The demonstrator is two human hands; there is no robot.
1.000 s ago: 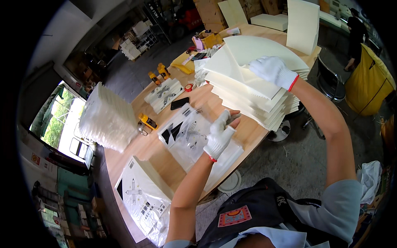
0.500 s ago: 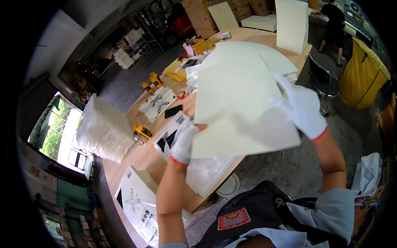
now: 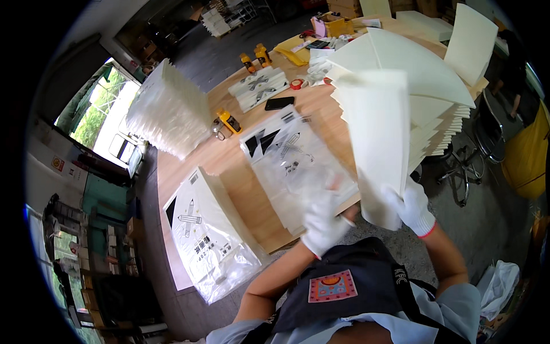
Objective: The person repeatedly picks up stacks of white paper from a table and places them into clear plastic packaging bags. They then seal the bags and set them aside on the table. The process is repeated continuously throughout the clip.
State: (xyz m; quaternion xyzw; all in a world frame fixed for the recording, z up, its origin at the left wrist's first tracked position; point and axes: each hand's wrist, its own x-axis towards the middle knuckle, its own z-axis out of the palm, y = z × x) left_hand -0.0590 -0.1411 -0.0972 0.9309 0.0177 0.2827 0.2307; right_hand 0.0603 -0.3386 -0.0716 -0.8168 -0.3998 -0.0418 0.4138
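My right hand [image 3: 410,207], in a white glove with a red cuff, is closed on the lower edge of white paper sheets [image 3: 379,143]. The sheets stand upright and bow into a curve, blurred a little by motion. Over the near end of a stack of clear printed plastic bags [image 3: 275,172] is my left hand [image 3: 327,225], gloved and smeared by motion. Its bare fingertips show apart, with nothing visible between them; whether it touches the bags is unclear. Behind the held sheets lies a fanned pile of white paper [image 3: 424,74] with stepped edges.
A filled bag of paper [image 3: 200,223] lies at the table's near left. Beyond stand a tall plastic-wrapped stack [image 3: 169,112], a yellow bottle [image 3: 229,120], a black phone [image 3: 279,104], red tape [image 3: 296,84] and more bottles [image 3: 262,54]. A chair [image 3: 484,137] stands at right.
My left hand has let go of the paper and moved down and right, over the bags. The paper has turned from broad and tilted to upright and curved in my right hand. The view has shifted.
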